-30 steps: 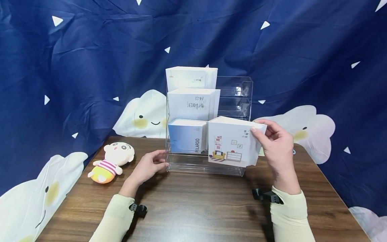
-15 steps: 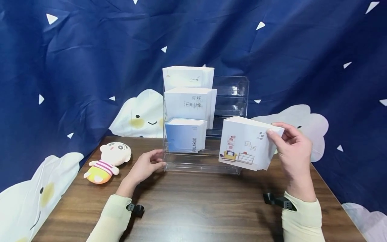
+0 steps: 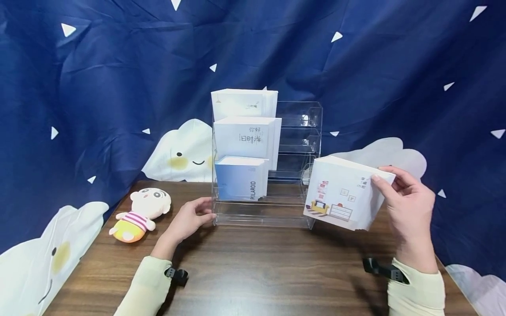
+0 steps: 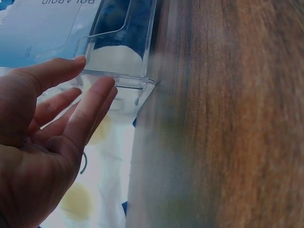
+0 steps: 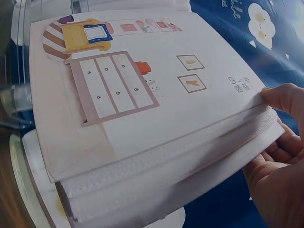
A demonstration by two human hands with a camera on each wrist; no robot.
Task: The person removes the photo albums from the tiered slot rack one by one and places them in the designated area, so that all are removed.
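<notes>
Between thumb and fingers my right hand grips a thick white photo album by its right upper edge. Its cover shows a yellow armchair and a white chest of drawers, and the right wrist view shows its layered pages. The album hangs tilted at the right of a clear acrylic rack, overlapping its edge. My left hand touches the lower left side of the rack with fingertips and thumb, the fingers fairly straight. Left on the tiers are a blue POLAROID album and white albums above it.
A plush doll with a striped top lies on the wooden table, left of the rack. Behind stands a blue curtain with clouds and white triangles.
My right hand has carried the white album rightward and slightly down, away from its place in front of the rack's right half. The left hand has stayed at the rack's side.
</notes>
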